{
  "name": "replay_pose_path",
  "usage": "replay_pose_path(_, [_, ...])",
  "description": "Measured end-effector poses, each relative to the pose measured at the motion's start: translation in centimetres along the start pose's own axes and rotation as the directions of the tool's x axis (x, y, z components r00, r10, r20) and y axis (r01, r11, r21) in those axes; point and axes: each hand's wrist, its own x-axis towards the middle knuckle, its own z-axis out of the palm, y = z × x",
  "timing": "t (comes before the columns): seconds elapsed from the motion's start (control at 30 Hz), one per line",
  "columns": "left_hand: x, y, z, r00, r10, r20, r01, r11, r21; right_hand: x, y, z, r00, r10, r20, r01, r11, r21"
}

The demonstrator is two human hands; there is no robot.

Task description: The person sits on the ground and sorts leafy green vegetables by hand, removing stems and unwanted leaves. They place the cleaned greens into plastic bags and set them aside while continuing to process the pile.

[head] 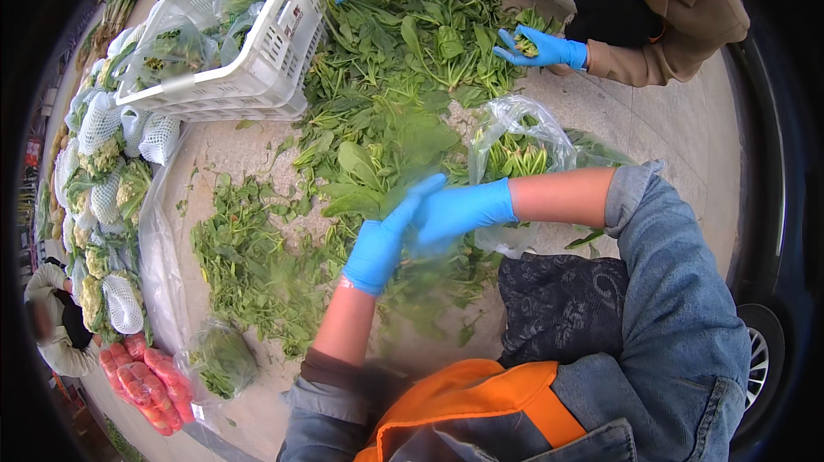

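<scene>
My left hand (380, 249), in a blue glove, is raised above the heap of leafy greens (386, 108) on the floor. Crossing against its fingers is my right hand (460, 210), gloved alike and blurred. Large green leaves (357, 182) show just beyond both hands; whether they are gripped cannot be told. Beside my right forearm, a clear plastic bag (521, 118) holds greens with pale stem ends. Smaller loose leaves (251, 256) lie to the left of my left hand.
A white plastic crate (257, 85) with bagged greens stands upper left. Netted cauliflowers (103, 192) line the left side, above red packages (145, 385). A bag of greens (222, 359) lies nearby. A co-worker's blue-gloved hands (541, 50) are across the heap. A car wheel (763, 359) is at right.
</scene>
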Motion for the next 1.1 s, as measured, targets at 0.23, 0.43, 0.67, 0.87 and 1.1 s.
replay_pose_path(0.23, [0.0, 3.1, -4.6, 0.917, 0.158, -0.365, -0.252, 0.941, -0.225, 1.4, 3.9, -2.0, 0.979, -0.202, 0.022, 0.166, 0.733, -0.659])
replay_pose_path(0.43, [-0.9, 1.3, -4.9, 0.906, -0.047, -0.42, -0.112, 0.932, -0.346, 6.2, 13.4, -16.3, 0.643, -0.398, -0.654, -0.497, 0.432, -0.752])
replay_pose_path(0.67, [-1.2, 0.2, -3.9, 0.904, -0.141, -0.403, -0.044, 0.908, -0.417, 7.0, 18.2, -20.0, 0.755, -0.267, -0.598, -0.583, 0.141, -0.8])
replay_pose_path(0.87, [-0.5, -0.2, -3.6, 0.935, -0.118, -0.334, -0.049, 0.89, -0.453, -2.1, 11.6, -16.6, 0.593, -0.133, -0.794, -0.074, 0.973, -0.218])
replay_pose_path(1.1, [1.2, -1.0, -0.9, 0.98, -0.107, -0.17, 0.001, 0.848, -0.53, -9.9, 6.7, -12.0, 0.725, -0.007, -0.689, 0.36, 0.856, 0.37])
